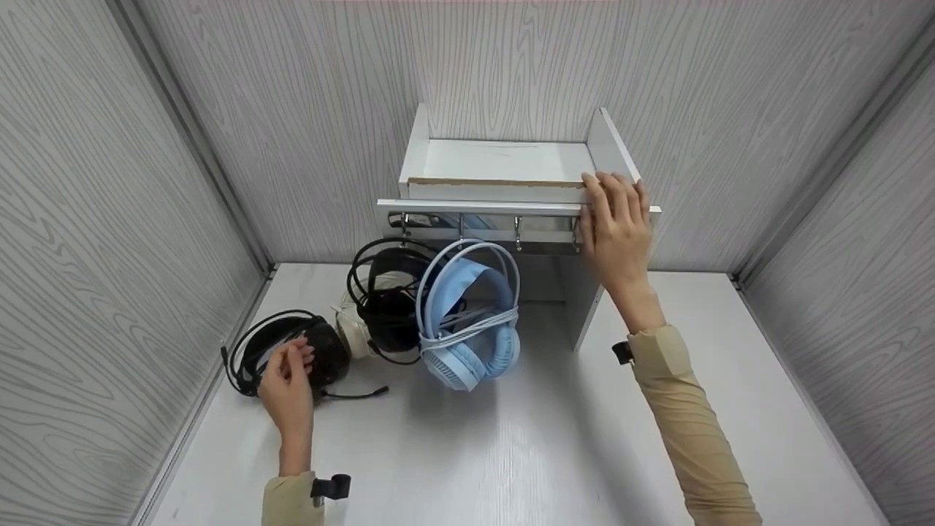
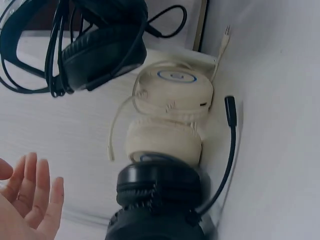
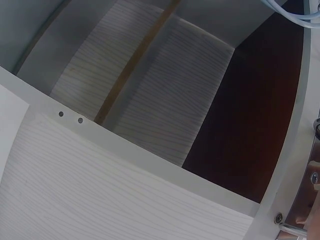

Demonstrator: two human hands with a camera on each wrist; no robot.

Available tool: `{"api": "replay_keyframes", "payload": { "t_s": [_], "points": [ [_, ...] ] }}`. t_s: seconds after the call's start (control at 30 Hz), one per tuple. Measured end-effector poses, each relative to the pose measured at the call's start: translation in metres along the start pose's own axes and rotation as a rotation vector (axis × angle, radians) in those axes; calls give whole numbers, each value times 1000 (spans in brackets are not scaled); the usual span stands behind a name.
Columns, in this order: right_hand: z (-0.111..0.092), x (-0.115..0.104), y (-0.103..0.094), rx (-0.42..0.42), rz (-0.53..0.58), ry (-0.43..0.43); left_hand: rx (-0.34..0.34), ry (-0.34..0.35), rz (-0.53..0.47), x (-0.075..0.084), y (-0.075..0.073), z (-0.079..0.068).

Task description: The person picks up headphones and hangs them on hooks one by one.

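Observation:
My left hand [image 1: 288, 387] hovers over the black headset with a boom microphone [image 1: 329, 354] at the left. In the left wrist view its fingers [image 2: 42, 200] are loosely bent, with nothing held and a gap to that headset. My right hand [image 1: 619, 237] holds the right front of the white shelf [image 1: 504, 191], fingers over the top edge and thumb down by the hook rail [image 1: 482, 207]. A light blue headset [image 1: 456, 365] hangs from the rail, its cable wound around it. Left of it hangs another black headset [image 1: 394, 321].
A cream headset [image 2: 172, 92] lies on the white tabletop [image 1: 511, 453] behind the black ones. Metal hooks [image 1: 518, 234] line the rail. The shelf's side panel [image 1: 582, 299] stands on the right, and grey wood-grain walls [image 1: 292, 109] enclose the space.

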State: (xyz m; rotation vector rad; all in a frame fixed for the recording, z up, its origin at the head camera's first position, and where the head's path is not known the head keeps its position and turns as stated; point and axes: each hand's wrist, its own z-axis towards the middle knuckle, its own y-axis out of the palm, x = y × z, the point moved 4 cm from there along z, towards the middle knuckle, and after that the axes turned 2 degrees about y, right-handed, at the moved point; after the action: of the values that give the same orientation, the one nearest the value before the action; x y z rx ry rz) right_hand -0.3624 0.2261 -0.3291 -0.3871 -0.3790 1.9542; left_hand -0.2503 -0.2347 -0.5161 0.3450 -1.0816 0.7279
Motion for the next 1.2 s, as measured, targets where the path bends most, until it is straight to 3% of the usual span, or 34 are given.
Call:
{"api": "replay_keyframes", "payload": {
  "t_s": [0.3, 0.4, 0.57, 0.7, 0.93, 1.03, 1.2],
  "points": [
    [0, 1, -1, 6, -4, -10, 134, -213, 99, -30, -27, 1],
    [0, 1, -1, 1, -4, -11, 129, -276, 148, -41, -33, 1],
    [0, 0, 0, -9, -8, -14, 44, -439, 194, -56, -32, -3],
    [0, 1, 0, -4, -14, -17, -31, -578, 123, -64, -26, -7],
    [-1, 1, 0, 15, -8, -20, -154, -704, 22, -73, -15, -14],
    [-1, 1, 0, 18, -5, -22, -165, -746, -50, -74, -14, -16],
    [-1, 1, 0, 16, 2, -20, -126, -817, -270, -79, -11, -14]
  ]
}}
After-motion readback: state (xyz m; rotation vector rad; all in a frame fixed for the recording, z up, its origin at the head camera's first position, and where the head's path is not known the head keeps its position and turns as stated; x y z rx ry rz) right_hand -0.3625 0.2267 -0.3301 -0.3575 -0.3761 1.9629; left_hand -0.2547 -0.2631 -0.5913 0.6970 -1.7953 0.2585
